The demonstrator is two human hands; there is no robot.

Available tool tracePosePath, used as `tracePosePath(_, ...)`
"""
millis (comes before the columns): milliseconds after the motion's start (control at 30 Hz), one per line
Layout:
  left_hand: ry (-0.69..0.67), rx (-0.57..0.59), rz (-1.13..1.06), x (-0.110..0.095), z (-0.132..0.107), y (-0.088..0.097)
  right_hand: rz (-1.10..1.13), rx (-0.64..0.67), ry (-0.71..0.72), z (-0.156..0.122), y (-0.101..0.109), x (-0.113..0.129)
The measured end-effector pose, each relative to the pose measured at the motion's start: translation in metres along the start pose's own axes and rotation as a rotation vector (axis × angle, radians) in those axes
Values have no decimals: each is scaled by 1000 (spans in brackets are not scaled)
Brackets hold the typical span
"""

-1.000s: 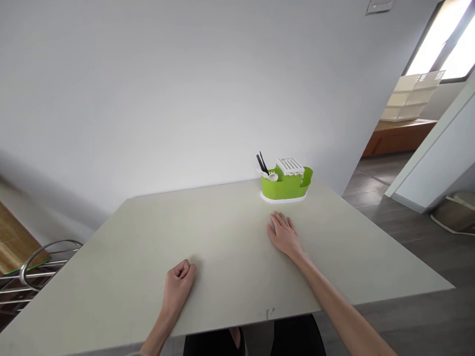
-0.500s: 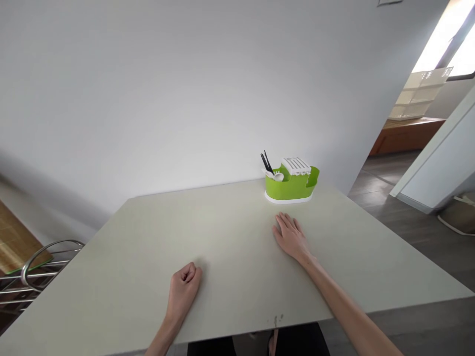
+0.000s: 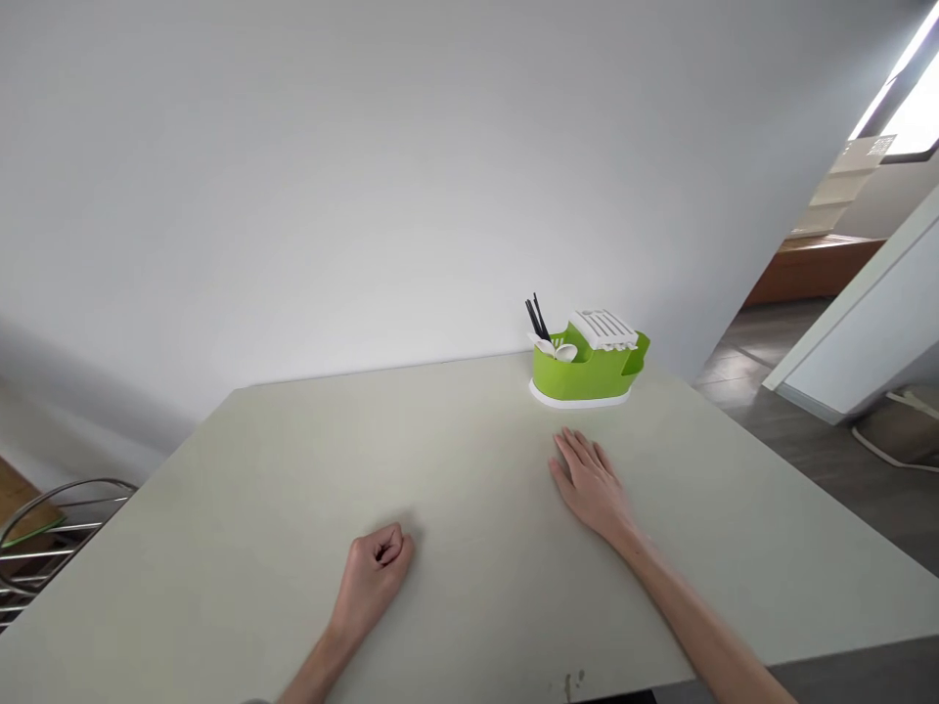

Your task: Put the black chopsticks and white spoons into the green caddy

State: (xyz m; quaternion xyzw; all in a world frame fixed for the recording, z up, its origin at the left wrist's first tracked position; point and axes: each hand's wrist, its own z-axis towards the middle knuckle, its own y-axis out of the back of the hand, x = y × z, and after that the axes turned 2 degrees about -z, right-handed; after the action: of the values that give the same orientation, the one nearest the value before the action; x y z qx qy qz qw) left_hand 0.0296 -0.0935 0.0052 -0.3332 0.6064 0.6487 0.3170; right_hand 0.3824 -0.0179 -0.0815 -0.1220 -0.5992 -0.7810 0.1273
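My left hand (image 3: 374, 575) rests on the pale table (image 3: 469, 469) as a loose fist, with a dark hollow between thumb and curled fingers and nothing showing in it. Flat on the tabletop lies my right hand (image 3: 591, 486), palm down, fingers stretched forward. Just beyond its fingertips, not touched, stands a green utensil caddy (image 3: 587, 379) on a white base. Black chopsticks (image 3: 538, 319) and white spoons (image 3: 565, 353) stick up from the caddy's left compartment. A white slotted cover (image 3: 604, 329) sits over its middle part.
Behind the table rises a plain grey wall (image 3: 367, 196). A metal wire rack (image 3: 66, 533) stands by the left edge with a wooden board (image 3: 25, 504). On the right are a doorway, a window (image 3: 914, 112) and a grey wood floor (image 3: 778, 337).
The view has shifted slightly, so the table, caddy and both hands sit a little further right and lower. My hands keep the same poses on the table.
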Motion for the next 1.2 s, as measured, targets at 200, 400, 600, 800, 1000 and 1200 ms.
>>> tracePosePath(200, -106, -41, 53, -3, 58, -2, 3, -15, 8, -2, 0, 1)
tracePosePath(400, -142, -59, 105, 3, 65, -3, 131, -19, 17, -4, 6, -4)
tracePosePath(600, -336, 70, 297, 9, 58, -8, 398, -340, -156, 21, 36, -38)
tracePosePath(800, -402, 61, 354, 13, 58, -9, 270, -346, -216, 88, 69, -85)
tracePosePath(1000, -448, 67, 327, 13, 57, -10, 0, -187, -147, 106, 67, -93)
tracePosePath(1200, -426, 104, 374, 11, 57, -14, -141, -149, -33, 76, 61, -71)
